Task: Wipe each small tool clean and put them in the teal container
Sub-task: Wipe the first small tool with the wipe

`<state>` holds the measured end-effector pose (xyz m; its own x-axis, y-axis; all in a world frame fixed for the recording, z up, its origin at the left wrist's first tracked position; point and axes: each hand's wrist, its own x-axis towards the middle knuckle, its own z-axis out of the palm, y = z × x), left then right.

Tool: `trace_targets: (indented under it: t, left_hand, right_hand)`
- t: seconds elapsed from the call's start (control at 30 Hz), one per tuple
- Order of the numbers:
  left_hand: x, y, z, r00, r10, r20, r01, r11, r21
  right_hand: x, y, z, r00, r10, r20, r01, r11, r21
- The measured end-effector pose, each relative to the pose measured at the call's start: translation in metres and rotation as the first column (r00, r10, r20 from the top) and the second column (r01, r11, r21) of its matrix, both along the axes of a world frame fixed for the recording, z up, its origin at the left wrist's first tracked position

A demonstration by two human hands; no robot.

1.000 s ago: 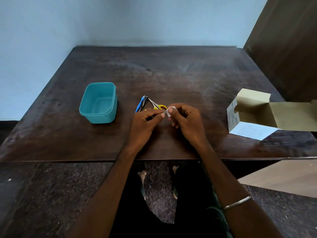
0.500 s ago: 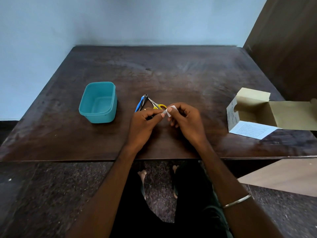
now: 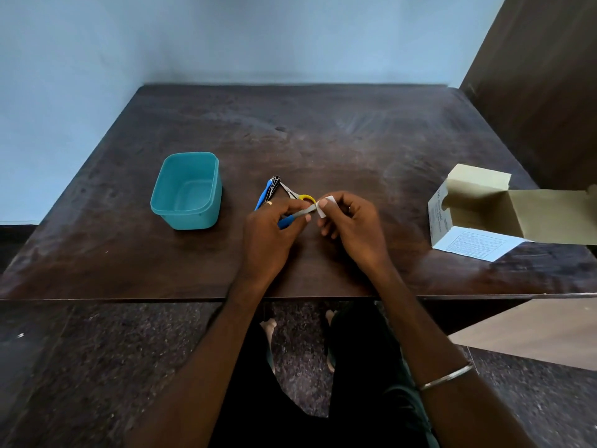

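Teal container (image 3: 186,192), nothing inside

Bare tabletop (image 3: 323,130) lies open from 10 to 2 o'clock, while the teal container (image 3: 187,192) stands at 9, a tool cluster (image 3: 271,190) sits just beyond the hands, and the open cardboard box (image 3: 484,215) blocks 3 o'clock.

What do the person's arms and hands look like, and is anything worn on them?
Both forearms are bare, with no sleeves in view. The left hand has a thin gold-coloured ring on one finger. The right hand seems to have a small ring too, but it is too small to be sure. A slim, silver-coloured metal bangle circles the right forearm. No gloves or watch.
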<state>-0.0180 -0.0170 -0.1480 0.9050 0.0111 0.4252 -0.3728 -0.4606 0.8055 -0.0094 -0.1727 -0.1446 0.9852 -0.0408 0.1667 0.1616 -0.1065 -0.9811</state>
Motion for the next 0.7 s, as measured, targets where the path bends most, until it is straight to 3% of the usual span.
trace_targets:
  t: [0.13, 0.2, 0.37, 0.7]
  left_hand:
    - [-0.0016, 0.0005, 0.0017, 0.997, 0.049, 0.065, -0.051, 0.998, 0.037]
    - [-0.0027, 0.0005, 0.0022, 1.0, 0.023, 0.01, -0.023, 1.0, 0.016]
    - [-0.0037, 0.0018, 0.0056, 0.977, -0.067, -0.202, 0.026, 0.98, -0.196]
    - [-0.0041, 0.0039, 0.0075, 0.968, -0.086, -0.237, 0.032, 0.974, -0.224]
  right_hand:
    - [-0.0008, -0.0001, 0.0009, 1.0, -0.005, -0.007, 0.005, 1.0, 0.021]
    - [-0.001, 0.0004, 0.0011, 1.0, -0.012, -0.003, 0.012, 1.0, 0.023]
    - [-0.0023, 0.0006, -0.0003, 1.0, -0.004, 0.01, 0.004, 1.0, -0.006]
    - [-0.0024, -0.0003, -0.0006, 1.0, 0.01, -0.004, -0.01, 1.0, 0.001]
